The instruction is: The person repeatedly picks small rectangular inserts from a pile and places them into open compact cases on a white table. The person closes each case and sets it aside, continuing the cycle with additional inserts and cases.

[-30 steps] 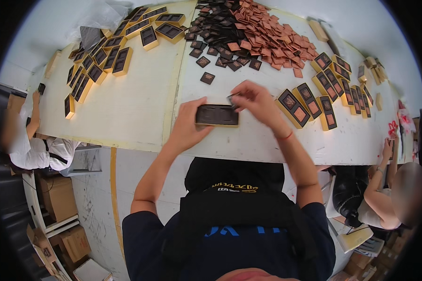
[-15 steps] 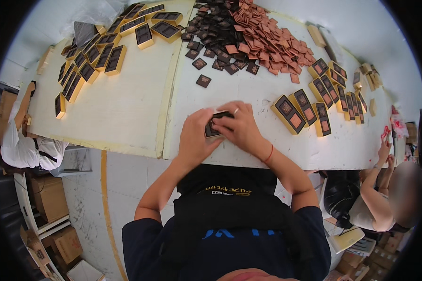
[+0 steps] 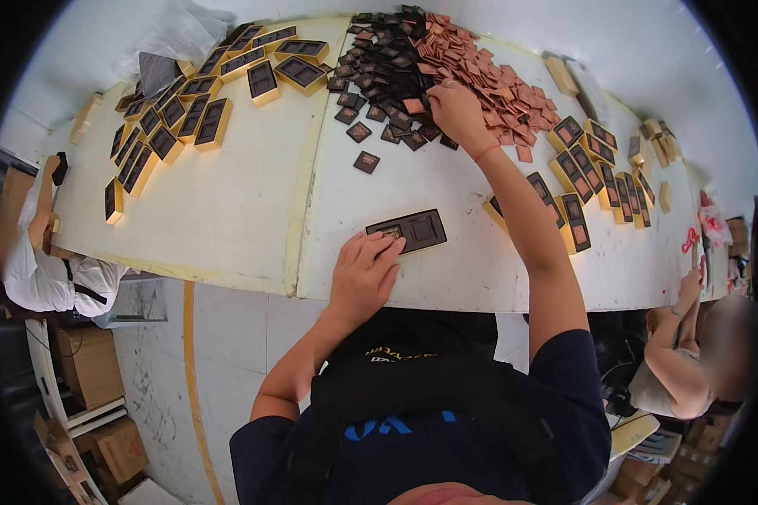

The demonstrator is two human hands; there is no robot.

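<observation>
At ten o'clock from our one two-well box [image 3: 424, 228], well over a dozen gold boxes [image 3: 215, 122] overlap, too crowded to count. Our left hand [image 3: 360, 278], fingers loosely bent, rests on the two-well box's left end, partly hiding one dark tile [image 3: 385, 231]. At one o'clock our right hand [image 3: 457, 109], fingers curled, meets the heaped tiles [image 3: 514, 94]; we cannot tell whether it grips any. Past two o'clock, our right forearm [image 3: 526, 227] part-hides two more boxes [image 3: 547, 196].

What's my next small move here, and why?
Perhaps take one of the copper squares with your right hand: it's at their pile, the box under your left hand shows an empty right recess, and filled boxes show copper beside black.
</observation>
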